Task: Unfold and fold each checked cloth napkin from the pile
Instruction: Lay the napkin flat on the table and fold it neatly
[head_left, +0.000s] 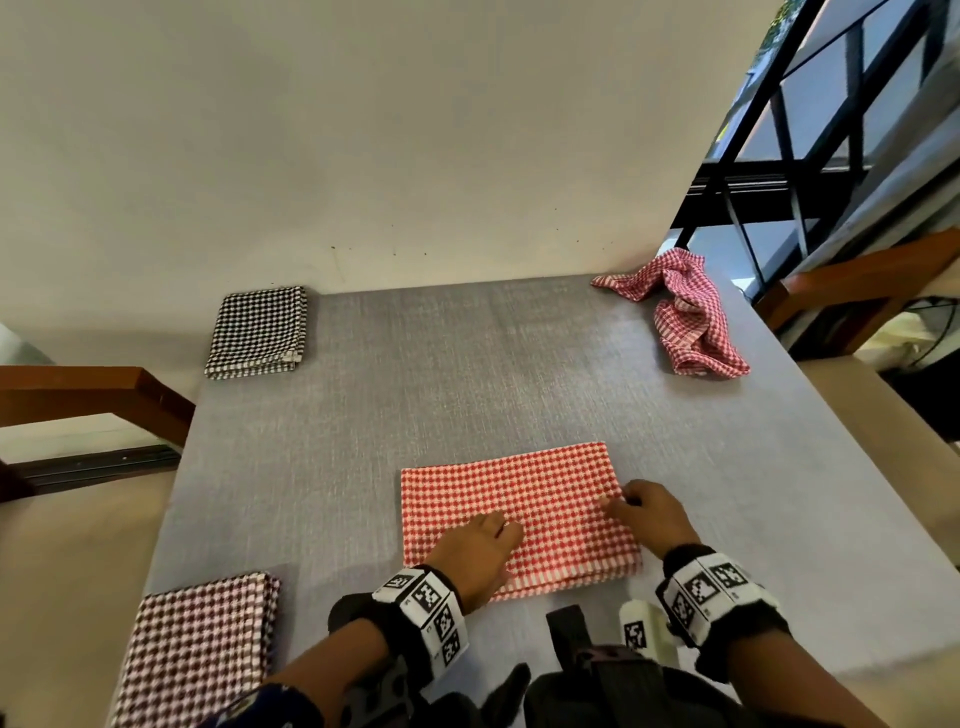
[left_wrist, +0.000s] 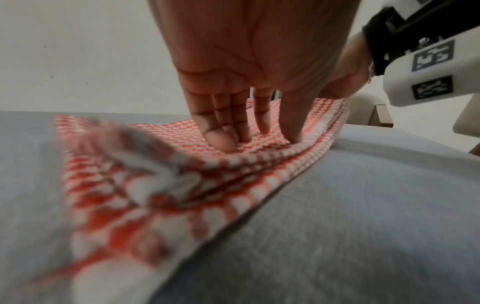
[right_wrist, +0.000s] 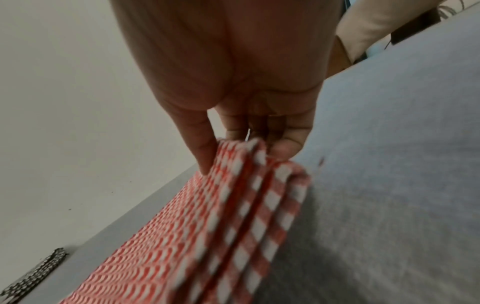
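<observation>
A red-and-white checked napkin (head_left: 519, 512) lies folded into a rectangle near the front of the grey table (head_left: 467, 374). My left hand (head_left: 480, 551) presses flat on its middle with straight fingers (left_wrist: 221, 139). My right hand (head_left: 641, 506) pinches the napkin's right edge, thumb on top and fingers under the layered fold (right_wrist: 249, 156), lifting it slightly. A crumpled pink-red checked napkin (head_left: 685, 312) lies at the far right corner.
A folded black-and-white checked napkin (head_left: 257, 332) sits at the far left corner. A folded maroon checked napkin (head_left: 197, 644) lies at the near left. A wall stands behind the table, wooden chairs at both sides (head_left: 88, 395).
</observation>
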